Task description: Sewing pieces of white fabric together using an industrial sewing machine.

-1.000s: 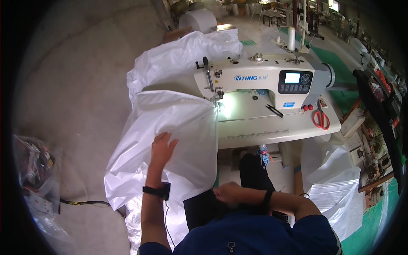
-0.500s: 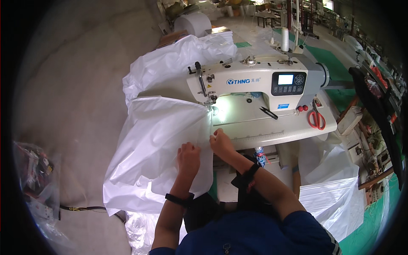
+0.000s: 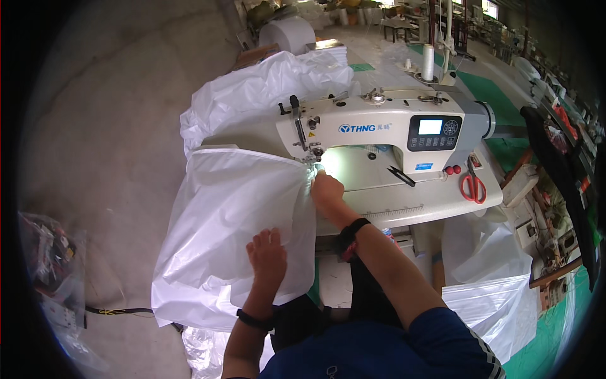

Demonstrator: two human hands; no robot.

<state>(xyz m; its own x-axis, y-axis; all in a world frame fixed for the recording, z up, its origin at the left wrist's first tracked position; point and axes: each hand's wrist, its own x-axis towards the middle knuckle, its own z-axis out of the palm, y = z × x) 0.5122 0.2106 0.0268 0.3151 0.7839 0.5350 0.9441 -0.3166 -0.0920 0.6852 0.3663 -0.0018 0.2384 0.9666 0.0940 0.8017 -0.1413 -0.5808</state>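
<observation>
A large white plastic sheet [image 3: 240, 221] drapes over the left of the sewing machine [image 3: 372, 120], its upper edge running to the lit needle area. My right hand [image 3: 328, 196] is at the sheet's right edge, just below the presser foot [image 3: 315, 158]. Its fingers are closed on that edge, the tips partly hidden by the hand. Lower down, my left hand [image 3: 267, 254] lies on the sheet with its fingers apart, gripping nothing.
Black thread snips [image 3: 401, 176] and red-handled scissors [image 3: 473, 187] lie on the machine table [image 3: 391, 211]. More white plastic [image 3: 265, 85] is heaped behind. A thread cone [image 3: 428, 63] stands at the back. Another white sheet [image 3: 489, 297] hangs at the right.
My right hand has moved up along the sheet's edge to near the presser foot. The left hand has dropped slightly lower, and its fingers have uncurled.
</observation>
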